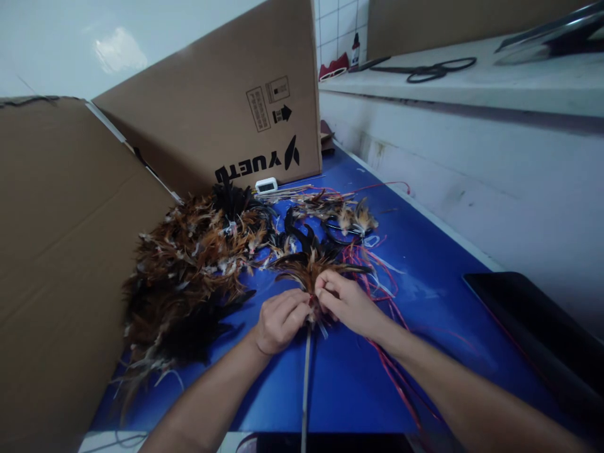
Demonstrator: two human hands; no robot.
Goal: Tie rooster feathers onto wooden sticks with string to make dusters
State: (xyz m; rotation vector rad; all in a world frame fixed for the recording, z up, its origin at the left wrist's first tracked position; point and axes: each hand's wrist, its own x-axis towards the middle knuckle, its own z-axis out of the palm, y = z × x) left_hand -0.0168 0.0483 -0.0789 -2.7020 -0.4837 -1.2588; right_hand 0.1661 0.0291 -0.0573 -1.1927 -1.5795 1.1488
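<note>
at frame centre, left hand (279,319) and right hand (346,302) both pinch a feather tuft (309,265) atop a thin stick (306,377); feather pile (189,270) lies left of them.

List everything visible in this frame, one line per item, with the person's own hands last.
feather bundle on a thin stick: one, brown and black, between both hands
loose feather pile: one, brown and black, left on the table
red strings: several, right of the hands
table: one, blue
cardboard boxes: two, brown, left and rear
small device: one, white, by the rear box
scissors: one pair, black, upper shelf
dark tray: one, right edge
left hand: pinching the bundle
right hand: pinching the bundle
</note>
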